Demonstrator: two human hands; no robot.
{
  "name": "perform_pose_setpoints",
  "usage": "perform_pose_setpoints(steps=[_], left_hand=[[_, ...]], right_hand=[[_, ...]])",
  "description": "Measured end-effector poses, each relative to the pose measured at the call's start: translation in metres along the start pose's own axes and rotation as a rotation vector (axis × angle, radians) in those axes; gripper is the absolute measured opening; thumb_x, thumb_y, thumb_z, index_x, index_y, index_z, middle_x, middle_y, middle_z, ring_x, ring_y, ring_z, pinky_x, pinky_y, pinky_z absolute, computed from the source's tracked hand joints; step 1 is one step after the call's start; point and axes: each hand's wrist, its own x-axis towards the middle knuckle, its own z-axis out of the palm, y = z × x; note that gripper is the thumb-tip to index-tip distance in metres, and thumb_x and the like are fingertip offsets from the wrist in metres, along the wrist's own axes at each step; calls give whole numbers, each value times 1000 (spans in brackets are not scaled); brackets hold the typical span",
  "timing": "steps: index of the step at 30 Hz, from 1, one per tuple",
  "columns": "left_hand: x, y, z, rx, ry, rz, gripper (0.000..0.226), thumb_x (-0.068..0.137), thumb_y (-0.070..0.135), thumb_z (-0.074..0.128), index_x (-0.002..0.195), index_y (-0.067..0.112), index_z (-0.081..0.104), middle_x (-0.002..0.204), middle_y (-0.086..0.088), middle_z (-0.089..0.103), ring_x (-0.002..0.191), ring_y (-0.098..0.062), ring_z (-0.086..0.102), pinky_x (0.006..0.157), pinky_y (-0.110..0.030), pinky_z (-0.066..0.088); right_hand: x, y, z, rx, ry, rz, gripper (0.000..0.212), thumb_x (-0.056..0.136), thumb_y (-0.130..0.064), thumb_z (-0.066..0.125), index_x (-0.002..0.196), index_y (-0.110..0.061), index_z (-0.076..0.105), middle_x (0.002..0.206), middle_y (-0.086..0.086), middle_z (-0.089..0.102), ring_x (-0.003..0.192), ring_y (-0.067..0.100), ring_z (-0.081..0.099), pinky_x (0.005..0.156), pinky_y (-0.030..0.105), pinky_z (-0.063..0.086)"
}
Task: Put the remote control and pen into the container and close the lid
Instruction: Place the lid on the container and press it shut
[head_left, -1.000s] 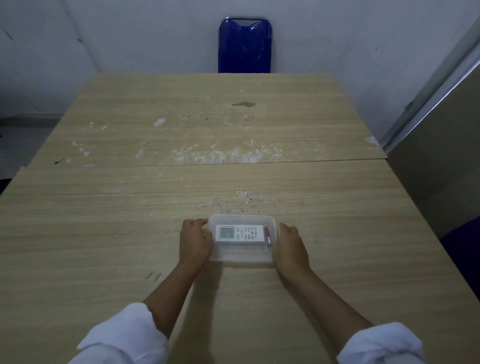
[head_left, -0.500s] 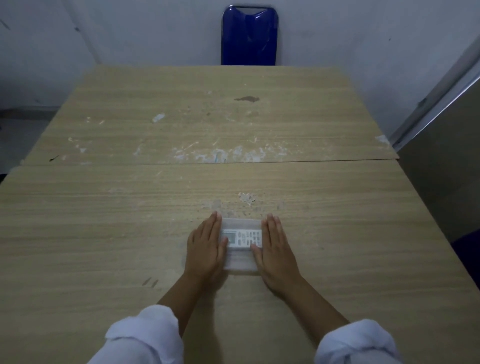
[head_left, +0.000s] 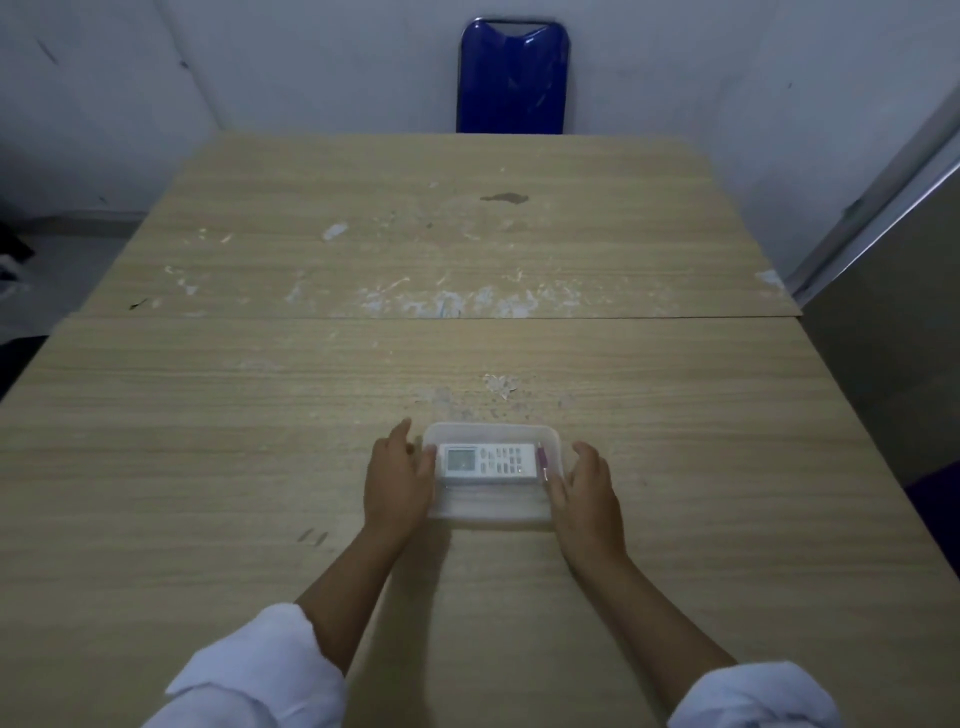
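Observation:
A clear plastic container (head_left: 491, 506) with its clear lid on top sits on the wooden table (head_left: 208, 467), near me. Through the lid I see a white remote control (head_left: 485, 460) lying crosswise and a purple pen (head_left: 543, 461) at its right end. My left hand (head_left: 397, 480) rests against the container's left end, fingers spread, thumb on the lid's edge. My right hand (head_left: 587, 493) is beside the right end, fingers apart, touching the near right corner.
A blue chair (head_left: 511, 78) stands behind the table's far edge against the white wall. A seam (head_left: 623, 317) joins two tabletops across the middle. A grey panel (head_left: 893, 364) stands close to the table's right side.
Half a second ago both palms lay flat on the lid. They have since slid outward to the container's two ends, uncovering the remote and pen.

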Motion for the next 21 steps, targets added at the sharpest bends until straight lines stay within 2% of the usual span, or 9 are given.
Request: perform_pose_setpoints(steps=[2,5,8,11,14,16,19,21], left_hand=[[-11,1,0,10,-16,-72,51,92,38,46,134,9,41,126,-18,57,109,-32,59,92,-43,49],[-30,-3,4,31,-95,-28,47,94,45,37,132,17,40,125,-15,57,109,-32,59,91,-45,50],[-30,-5,6,61,-137,-21,44,94,47,35,129,21,41,116,-14,60,105,-32,60,88,-48,51],[-26,-3,5,101,-149,-45,40,94,47,35,122,19,44,112,-14,62,100,-33,61,85,-45,51],[-22,-2,3,86,-136,-42,38,94,39,41,119,11,50,111,-16,63,98,-32,62,82,-41,51],[-15,-2,-3,53,-109,-41,30,93,29,46,109,6,58,105,-17,65,92,-30,63,78,-38,51],[-2,-17,-22,-28,-46,-57,20,91,17,49,94,3,64,93,-17,69,82,-27,62,68,-31,44],[5,-24,-32,-45,-33,-78,19,91,15,51,92,3,65,92,-15,70,77,-21,56,68,-28,38]], right_hand=[[-5,3,2,9,-63,99,55,89,-50,49,130,-17,37,122,13,58,104,31,60,80,37,50],[-14,7,10,-51,-131,72,62,88,-56,44,139,-25,27,128,9,57,107,30,61,75,34,47],[-15,7,15,-69,-172,96,66,90,-58,37,146,-30,18,133,7,56,109,29,62,80,35,49],[-17,1,12,-40,-199,107,64,92,-55,38,147,-29,16,138,8,53,113,30,60,85,37,50],[-15,-3,7,93,-193,73,56,94,-41,47,142,-20,29,133,11,57,113,30,59,86,35,49],[-8,-6,5,131,-192,89,42,93,-33,51,129,-13,43,121,15,62,104,31,61,82,36,50],[0,-26,9,148,-166,146,20,93,-22,51,103,-6,57,101,16,67,90,33,63,77,45,55],[5,-40,14,203,-145,199,17,91,-17,50,92,-5,62,94,16,67,85,36,64,74,51,57]])
